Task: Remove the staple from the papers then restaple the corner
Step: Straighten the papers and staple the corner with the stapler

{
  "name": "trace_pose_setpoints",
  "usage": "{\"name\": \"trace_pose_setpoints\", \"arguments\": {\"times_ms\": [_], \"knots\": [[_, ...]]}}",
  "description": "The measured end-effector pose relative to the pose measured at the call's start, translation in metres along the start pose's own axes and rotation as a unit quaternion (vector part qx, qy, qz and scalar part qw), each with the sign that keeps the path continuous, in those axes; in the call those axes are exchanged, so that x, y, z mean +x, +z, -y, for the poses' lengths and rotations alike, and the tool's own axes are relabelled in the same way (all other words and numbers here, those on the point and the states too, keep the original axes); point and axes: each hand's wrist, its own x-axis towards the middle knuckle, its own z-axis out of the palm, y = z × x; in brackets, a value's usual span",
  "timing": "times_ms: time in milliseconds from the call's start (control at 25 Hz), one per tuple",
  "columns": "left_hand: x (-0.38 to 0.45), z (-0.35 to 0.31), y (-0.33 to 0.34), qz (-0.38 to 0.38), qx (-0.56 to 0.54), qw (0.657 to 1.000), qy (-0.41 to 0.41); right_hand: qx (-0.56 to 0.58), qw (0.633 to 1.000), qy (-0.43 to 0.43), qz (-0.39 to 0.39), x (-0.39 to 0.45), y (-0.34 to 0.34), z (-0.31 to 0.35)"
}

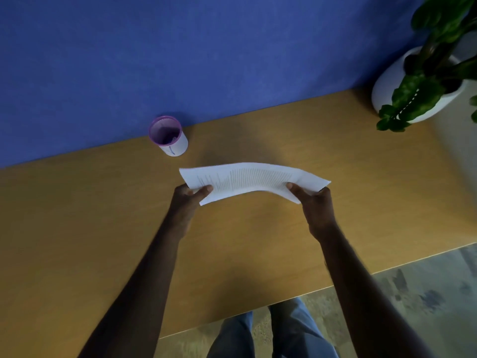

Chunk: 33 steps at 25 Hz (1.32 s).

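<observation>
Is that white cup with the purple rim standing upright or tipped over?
Upright: the white cup with the purple rim stands on the wooden table, mouth facing up.

A single head-worn wide-angle view looks steeply down and forward over the tan wooden desk (258, 254), close above it, facing the blue fabric partition wall (180, 60) behind.

Cup (169, 135) behind papers (254, 180); plant (423, 73) far right.

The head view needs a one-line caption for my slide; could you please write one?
Both hands, left hand and right hand, hold a bowed sheaf of papers above a wooden desk.
</observation>
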Motion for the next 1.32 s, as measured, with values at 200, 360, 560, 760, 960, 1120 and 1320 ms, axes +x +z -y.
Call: {"name": "trace_pose_setpoints", "arguments": {"times_ms": [200, 360, 560, 760, 960, 1120, 1320], "knots": [[0.002, 0.009, -0.002, 0.007, -0.005, 1.0, 0.001, -0.008, 1.0, 0.015, -0.011, 0.004, 0.001, -0.01], [0.007, -0.004, -0.003, 0.009, 0.006, 1.0, 0.018, -0.025, 1.0, 0.01, -0.003, 0.003, -0.002, -0.005], [0.017, -0.058, 0.002, -0.044, 0.183, 0.972, 0.137, -0.079, 0.991, -0.084, -0.073, 0.003, -0.003, 0.027], [0.012, -0.118, 0.021, 0.011, 0.408, 0.861, 0.303, -0.34, 0.889, -0.293, -0.088, -0.001, 0.033, 0.077], [0.0, -0.146, 0.037, 0.071, 0.486, 0.809, 0.322, -0.292, 0.931, -0.214, 0.041, -0.005, 0.059, 0.107], [-0.003, -0.155, 0.02, 0.023, 0.405, 0.867, 0.291, -0.136, 0.978, -0.151, 0.038, -0.009, 0.049, 0.107], [-0.006, -0.143, 0.018, -0.026, 0.061, 0.973, 0.221, 0.003, 0.993, -0.117, 0.022, -0.011, 0.042, 0.095]]}}
